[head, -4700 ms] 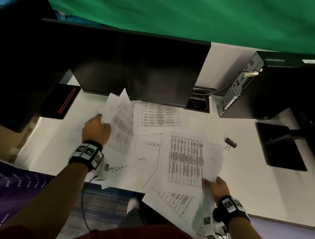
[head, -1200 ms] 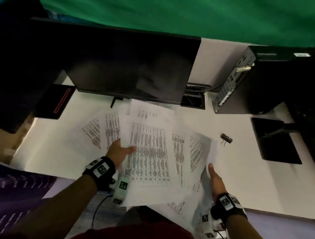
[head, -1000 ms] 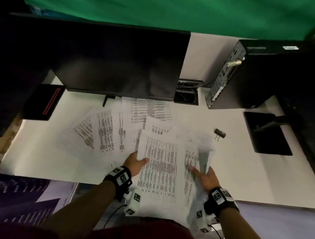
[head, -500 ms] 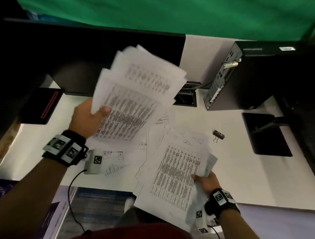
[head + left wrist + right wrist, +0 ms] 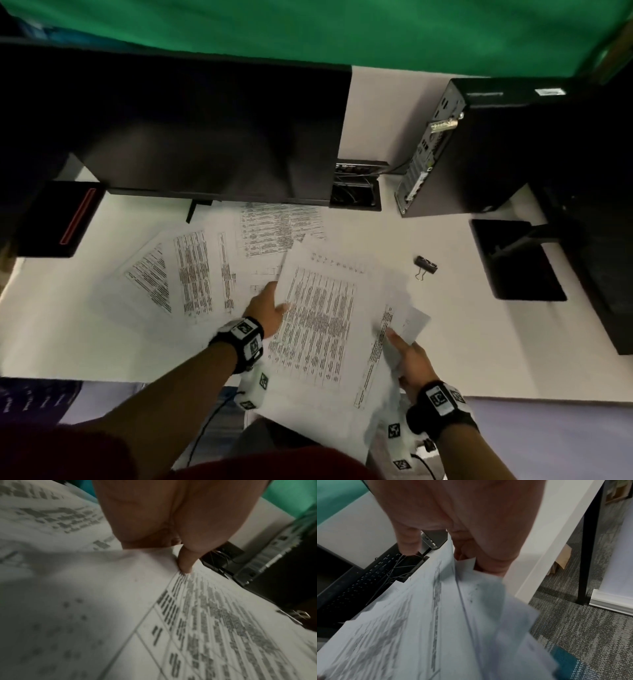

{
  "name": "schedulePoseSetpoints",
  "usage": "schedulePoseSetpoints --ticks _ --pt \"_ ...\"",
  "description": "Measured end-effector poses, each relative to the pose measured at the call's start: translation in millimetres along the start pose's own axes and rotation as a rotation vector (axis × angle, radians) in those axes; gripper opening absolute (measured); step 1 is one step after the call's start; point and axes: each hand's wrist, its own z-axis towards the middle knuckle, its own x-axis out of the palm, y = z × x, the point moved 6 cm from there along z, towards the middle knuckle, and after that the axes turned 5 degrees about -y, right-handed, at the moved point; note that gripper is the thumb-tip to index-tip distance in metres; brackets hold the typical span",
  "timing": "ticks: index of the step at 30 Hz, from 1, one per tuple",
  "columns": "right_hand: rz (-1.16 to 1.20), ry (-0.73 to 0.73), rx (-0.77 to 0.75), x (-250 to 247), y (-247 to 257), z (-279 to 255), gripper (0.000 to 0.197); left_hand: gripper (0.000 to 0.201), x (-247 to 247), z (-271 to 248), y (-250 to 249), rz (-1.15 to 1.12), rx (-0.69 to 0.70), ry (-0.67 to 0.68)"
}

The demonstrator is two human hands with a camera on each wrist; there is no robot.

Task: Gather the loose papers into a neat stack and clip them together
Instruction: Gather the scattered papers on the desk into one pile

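**Left batch down on the pile**

My left hand now pinches the top sheet (half a second ago it waved a batch aloft). Right hand grips the pile's edge. Binder clip waits nearby; fanned sheets remain ungathered.

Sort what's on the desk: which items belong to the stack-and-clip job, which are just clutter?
Job:
- bundle of papers, gripped by left hand and right hand
- loose sheets fanned on the desk
- binder clip, untouched

Lying about:
- monitor
- computer tower
- cable box
- black pad
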Motion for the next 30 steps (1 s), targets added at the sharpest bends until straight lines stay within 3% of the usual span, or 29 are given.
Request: schedulePoseSetpoints --ticks 4,6,8,10,13,16,21,25,30 --pt "-0.126 0.022 -0.064 -0.6 0.4 0.7 0.067 0.051 38.5 -3.0 -20.2 0.179 0.139 0.049" --pt "-0.242 -0.017 -0.136 -1.4 7.0 -1.9 0.050 0.051 42.1 -2.4 -19.4 0.196 0.116 0.048" --pt "-0.320 -0.056 -0.173 -3.2 15.6 -8.1 0.033 0.044 24.8 2.4 -10.8 0.157 0.097 -0.051" --pt "-0.367 -0.073 -0.196 -7.1 19.7 -8.0 0.030 0.038 -12.4 11.7 6.2 0.111 0.020 -0.230" --pt "-0.371 -0.062 -0.188 -8.8 18.5 -3.6 0.026 0.052 -70.7 31.1 51.0 -0.051 -0.288 -0.401" --pt "-0.368 -0.065 -0.181 -7.5 16.5 0.4 0.027 0.081 -99.8 50.8 73.3 -0.170 -0.488 -0.311" --pt "-0.362 -0.087 -0.168 -7.4 13.2 1.1 0.027 0.103 -108.8 77.5 75.3 -0.228 -0.538 -0.196" --pt "-0.344 -0.091 -0.163 -8.1 8.8 3.6 0.023 0.068 -98.8 89.4 72.7 -0.257 -0.411 -0.233" --pt "-0.336 -0.090 -0.156 -9.1 9.1 7.5 0.025 0.053 -109.6 72.9 65.6 -0.158 -0.331 -0.367"
